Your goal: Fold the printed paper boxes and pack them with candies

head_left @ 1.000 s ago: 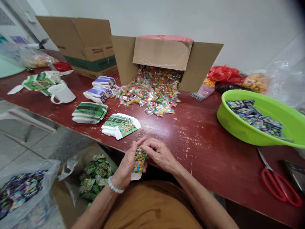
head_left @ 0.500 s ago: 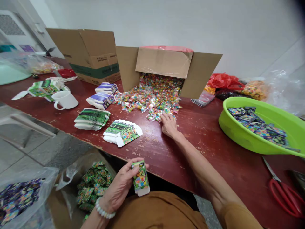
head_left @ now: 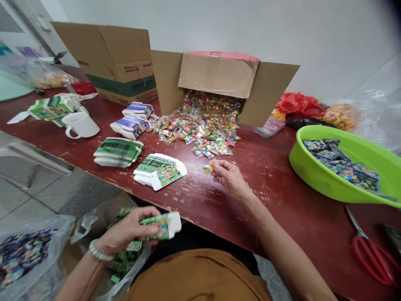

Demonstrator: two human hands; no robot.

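My left hand is closed around a small green printed box, tipped sideways with its white flap end toward the right, just off the table's front edge. Pinched in the fingertips of my right hand is a small clear-wrapped candy, held a little above the table. Behind it lies a heap of wrapped candies, spilling from an open cardboard box on its side. A stack of flat green boxes rests on the table between my hands and the heap, with another green stack farther left.
At the right are a lime-green basin holding dark packets and red-handled scissors. A white mug, purple boxes and a closed-sided carton stand left. Bags of packets sit below the table edge.
My right hand has drawn back from the heap with a candy in its fingers. My left hand has moved left and turned the box from upright to sideways.
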